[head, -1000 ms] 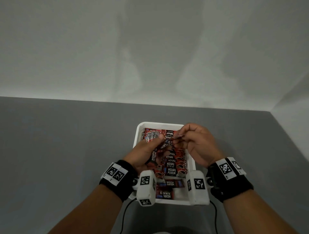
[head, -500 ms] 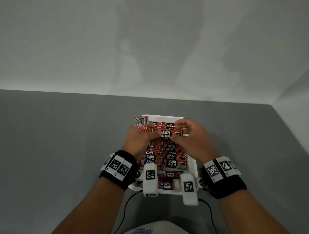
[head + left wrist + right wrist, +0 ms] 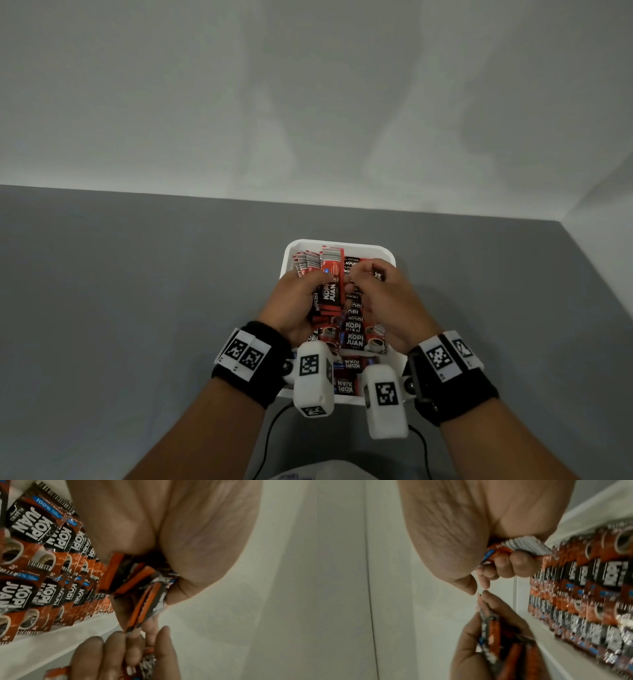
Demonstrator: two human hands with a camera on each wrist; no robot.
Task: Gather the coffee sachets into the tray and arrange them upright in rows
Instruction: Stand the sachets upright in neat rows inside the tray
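Observation:
A white tray (image 3: pixel 337 244) on the grey table holds red-and-black Kopi Juan sachets (image 3: pixel 354 335) standing in rows, seen close in the wrist views (image 3: pixel 51 561) (image 3: pixel 582 588). My left hand (image 3: pixel 301 294) grips a bundle of sachets (image 3: pixel 330 291) over the tray's far left part; the left wrist view shows the bundle's edges (image 3: pixel 137 588) in my fist. My right hand (image 3: pixel 383 294) is just right of it, fingers curled round a sachet (image 3: pixel 513 545). A fanned group of sachets (image 3: pixel 306 262) leans at the far left corner. A few sachets (image 3: pixel 346 389) lie flat at the near end.
The grey table (image 3: pixel 137 308) runs wide to the left and right of the tray, with a white wall (image 3: pixel 308 102) behind and at the right. White camera blocks (image 3: pixel 313 380) (image 3: pixel 385 401) hang under my wrists over the tray's near end, with black cables (image 3: pixel 270 435) trailing towards me.
The bundle in my left hand has turned from crosswise to lengthwise, with a sachet's back side now on top. My right hand has come off it and shifted slightly right.

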